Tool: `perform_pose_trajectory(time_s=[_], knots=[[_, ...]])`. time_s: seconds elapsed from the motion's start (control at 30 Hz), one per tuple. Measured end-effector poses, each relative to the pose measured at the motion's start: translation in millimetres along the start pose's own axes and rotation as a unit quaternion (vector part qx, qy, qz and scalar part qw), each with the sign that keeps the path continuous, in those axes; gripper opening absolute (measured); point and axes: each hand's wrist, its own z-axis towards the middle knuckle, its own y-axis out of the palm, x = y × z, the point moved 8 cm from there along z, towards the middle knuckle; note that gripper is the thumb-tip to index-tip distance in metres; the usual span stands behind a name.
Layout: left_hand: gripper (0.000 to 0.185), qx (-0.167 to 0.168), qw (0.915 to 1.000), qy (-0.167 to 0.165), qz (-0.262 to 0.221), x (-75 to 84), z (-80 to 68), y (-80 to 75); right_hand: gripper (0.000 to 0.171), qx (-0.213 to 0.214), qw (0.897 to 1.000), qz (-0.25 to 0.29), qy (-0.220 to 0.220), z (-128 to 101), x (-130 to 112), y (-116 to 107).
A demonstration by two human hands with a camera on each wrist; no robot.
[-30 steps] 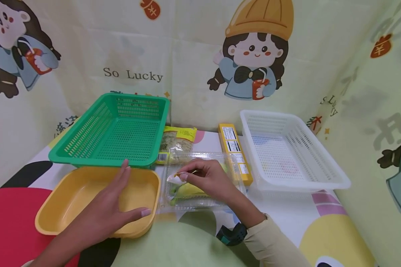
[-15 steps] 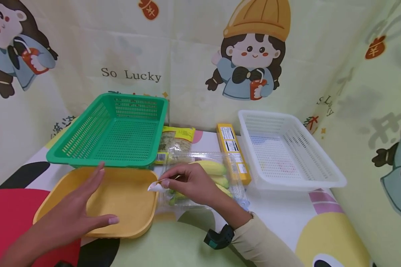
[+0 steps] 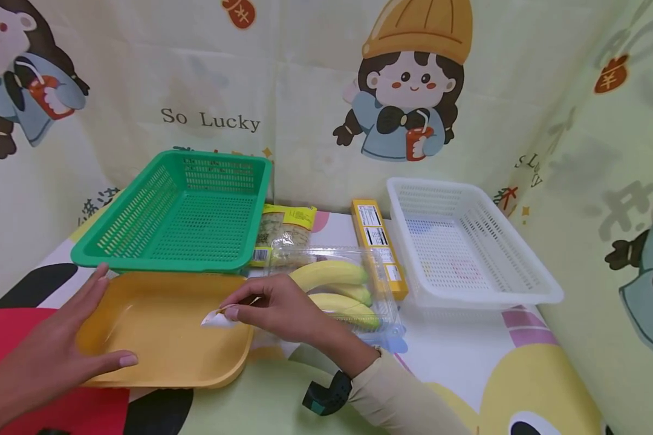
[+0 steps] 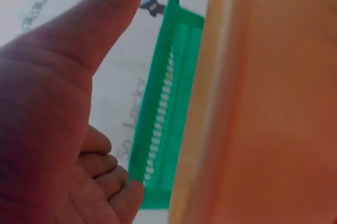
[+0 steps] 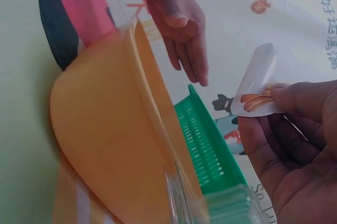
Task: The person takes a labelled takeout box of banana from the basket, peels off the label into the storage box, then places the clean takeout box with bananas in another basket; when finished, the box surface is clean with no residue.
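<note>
Sticker (image 3: pixel 216 318) is pinched btwn thumb and forefinger of R hand (image 3: pixel 280 308), held just above the right inner edge of the yellow tray (image 3: pixel 158 356). In the R wrist view the sticker (image 5: pixel 256 81) is seen curled, white w/ orange marks, clamped at the fingertips (image 5: pixel 284 97); no contact w/ tray can be made out.

L hand (image 3: pixel 49 356) is laid flat, fingers straight, nothing grasped; thumb is set on the tray's front-left rim, fingers stretched along its left side. Same is seen in the L wrist view: L hand (image 4: pixel 58 129) relaxed beside the tray wall (image 4: pixel 263 118).

Clamshell (image 3: pixel 383 284), clear plastic, is placed just right of the tray, touching or nearly so; bananas (image 3: pixel 329 275) are seen inside, yellow w/ green tips. R forearm is crossed over its front-left corner.

Green basket (image 3: pixel 179 211) is sat behind the tray, its front edge overlapping the tray's back rim. Snack bag (image 3: pixel 285 226) is lying btwn green basket and clamshell. Yellow box (image 3: pixel 375 232) is laid lengthwise beside the white basket (image 3: pixel 468 241), at far right. All is resting on a cartoon-print tablecloth (image 3: pixel 457 356). Dark wristband (image 3: pixel 323 396) is worn on R wrist.
</note>
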Motion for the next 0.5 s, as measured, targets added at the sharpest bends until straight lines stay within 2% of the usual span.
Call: perform_pose_trajectory(time_s=[0.2,0.37,0.5], knots=[[0.137,-0.035,0.9985,-0.032,0.028,-25.3,-1.3,7.4,0.012,-0.009,1.000,-0.020,0.015,6,3,17],[0.138,-0.022,0.9983,-0.041,0.036,-40.3,-4.1,7.4,0.013,-0.029,0.999,-0.020,0.034,13,4,34],[0.136,-0.027,0.9978,-0.051,0.033,-47.4,-4.1,9.5,0.014,-0.049,0.998,-0.014,0.040,19,9,46]])
